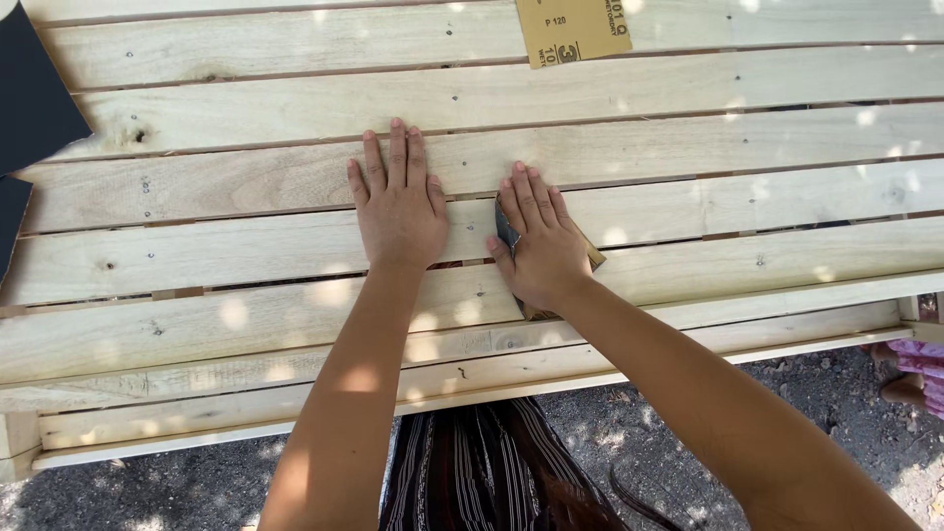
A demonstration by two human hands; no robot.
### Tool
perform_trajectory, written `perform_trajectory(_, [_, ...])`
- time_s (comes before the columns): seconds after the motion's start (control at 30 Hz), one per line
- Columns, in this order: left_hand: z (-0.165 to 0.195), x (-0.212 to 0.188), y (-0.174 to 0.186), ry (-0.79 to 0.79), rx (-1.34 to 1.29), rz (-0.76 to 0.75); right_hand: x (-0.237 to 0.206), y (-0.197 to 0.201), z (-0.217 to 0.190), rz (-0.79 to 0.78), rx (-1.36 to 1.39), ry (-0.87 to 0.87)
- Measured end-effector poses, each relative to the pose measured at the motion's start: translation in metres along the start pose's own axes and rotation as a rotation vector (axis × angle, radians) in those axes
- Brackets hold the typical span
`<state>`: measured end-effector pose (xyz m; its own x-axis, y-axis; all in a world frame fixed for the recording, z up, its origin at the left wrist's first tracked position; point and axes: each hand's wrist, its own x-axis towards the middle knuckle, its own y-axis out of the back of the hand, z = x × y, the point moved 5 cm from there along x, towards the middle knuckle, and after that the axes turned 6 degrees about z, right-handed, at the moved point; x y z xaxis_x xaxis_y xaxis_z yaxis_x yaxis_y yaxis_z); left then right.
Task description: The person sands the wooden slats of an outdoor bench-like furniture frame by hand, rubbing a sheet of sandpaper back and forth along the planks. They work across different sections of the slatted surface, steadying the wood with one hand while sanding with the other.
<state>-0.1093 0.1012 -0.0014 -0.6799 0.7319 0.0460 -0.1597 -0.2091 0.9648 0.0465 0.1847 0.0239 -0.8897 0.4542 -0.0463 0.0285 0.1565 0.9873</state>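
Two bare hands lie on a surface of pale wooden slats (246, 187) that run from side to side, with thin gaps between them. The left hand (398, 206) is flat on one slat, palm down, fingers stretched and close together, and it holds nothing. The right hand (539, 241) is just beside it, also palm down, and it presses a folded piece of sandpaper (506, 233) against the wood; a dark edge shows near the thumb and a brown corner shows at the outer side of the hand. A second sheet of sandpaper (570, 28), yellow-brown with its printed back up, lies well apart at the far edge. Some dark sheets (29, 98) rest at the left. Gravel ground (836, 403) is below the slats.
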Motion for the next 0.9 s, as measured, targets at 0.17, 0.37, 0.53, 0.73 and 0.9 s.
perform_trajectory(0.17, [-0.007, 0.002, -0.004, -0.008, 0.013, 0.026, 0.105, 0.002, 0.026, 0.025, -0.026, -0.123])
perform_trajectory(0.37, [-0.007, 0.005, -0.004, -0.005, 0.012, 0.003, 0.115, 0.015, 0.018, 0.085, -0.038, -0.107])
perform_trajectory(0.53, [0.003, 0.008, -0.006, 0.055, -0.016, 0.021, 0.004, 0.003, -0.003, -0.001, -0.029, 0.025])
perform_trajectory(0.73, [0.017, 0.010, -0.011, 0.074, -0.067, 0.085, 0.065, -0.004, 0.019, -0.012, -0.036, -0.083])
perform_trajectory(0.9, [0.015, 0.010, -0.010, 0.081, -0.090, 0.081, 0.150, 0.023, 0.023, 0.069, -0.053, -0.159])
